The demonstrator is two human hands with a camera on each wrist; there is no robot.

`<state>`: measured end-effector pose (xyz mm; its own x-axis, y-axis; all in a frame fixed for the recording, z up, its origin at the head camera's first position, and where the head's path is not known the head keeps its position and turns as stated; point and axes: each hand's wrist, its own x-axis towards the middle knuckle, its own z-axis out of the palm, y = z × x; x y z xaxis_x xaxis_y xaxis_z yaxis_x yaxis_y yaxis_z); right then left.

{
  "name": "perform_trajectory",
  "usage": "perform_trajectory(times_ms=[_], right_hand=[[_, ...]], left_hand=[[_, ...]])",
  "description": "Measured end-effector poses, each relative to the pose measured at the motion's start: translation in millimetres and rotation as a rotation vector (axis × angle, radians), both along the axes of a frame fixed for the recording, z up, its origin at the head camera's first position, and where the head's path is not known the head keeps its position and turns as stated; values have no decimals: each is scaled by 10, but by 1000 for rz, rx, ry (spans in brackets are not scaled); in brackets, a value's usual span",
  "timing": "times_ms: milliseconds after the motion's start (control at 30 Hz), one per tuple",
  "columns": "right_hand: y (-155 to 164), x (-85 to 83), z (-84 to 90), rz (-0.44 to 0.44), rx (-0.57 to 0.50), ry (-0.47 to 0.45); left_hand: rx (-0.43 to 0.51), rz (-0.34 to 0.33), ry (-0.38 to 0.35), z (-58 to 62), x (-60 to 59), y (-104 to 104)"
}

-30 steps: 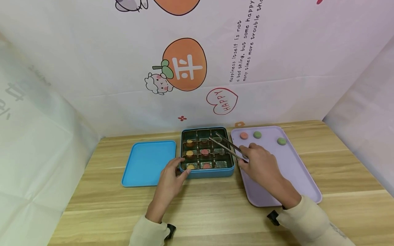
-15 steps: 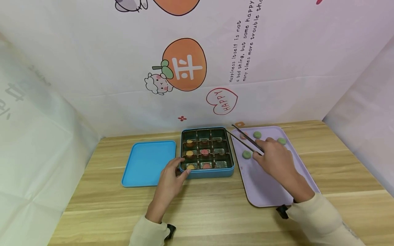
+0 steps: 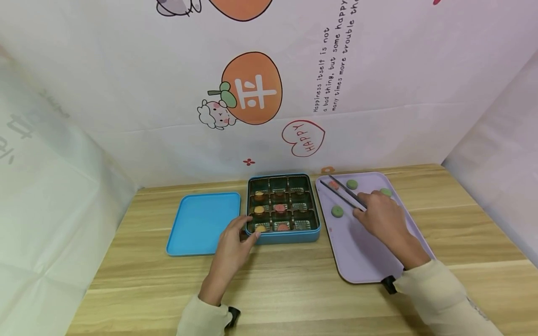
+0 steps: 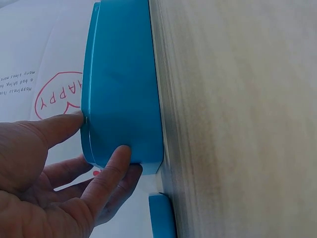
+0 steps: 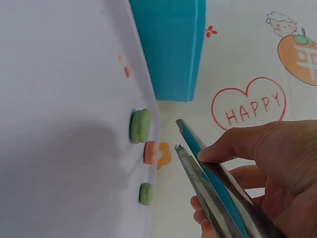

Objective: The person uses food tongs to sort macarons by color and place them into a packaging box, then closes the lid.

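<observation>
My left hand (image 3: 233, 242) holds the near left corner of the blue box (image 3: 290, 238), with thumb and fingertips against its rim and side in the left wrist view. The box has a dark divided insert with yellow macarons (image 3: 258, 210) down the left column and pink macarons (image 3: 279, 208) in the middle one. Metal tongs (image 3: 346, 191) are pinched in my right hand (image 3: 382, 219); their serrated tips are parted, with nothing between them. In the head view the tips overlap a pink macaron (image 3: 334, 185) on the lilac tray (image 3: 361, 261). A green macaron (image 3: 337, 211) lies nearer.
Two more green macarons (image 3: 352, 185) (image 3: 385, 192) lie toward the tray's far side. Left of the box is a flat blue lid (image 3: 205, 224). A printed white cloth (image 3: 168, 140) rises behind the wooden table (image 3: 294, 289).
My right hand and the tongs have moved right, from over the box to over the tray by the pink macaron. The green macaron near the box came into full view. My left hand stayed put.
</observation>
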<state>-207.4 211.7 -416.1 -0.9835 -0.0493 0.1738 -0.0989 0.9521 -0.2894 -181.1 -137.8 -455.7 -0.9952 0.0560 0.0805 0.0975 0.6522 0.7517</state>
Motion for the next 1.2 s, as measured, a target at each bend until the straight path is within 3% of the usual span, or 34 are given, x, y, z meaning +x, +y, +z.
perform_trajectory(times_ms=[1200], right_hand=[[134,-165,-207,-41,-18,-87]], left_hand=[[5,4,-9,8,-1,-1]])
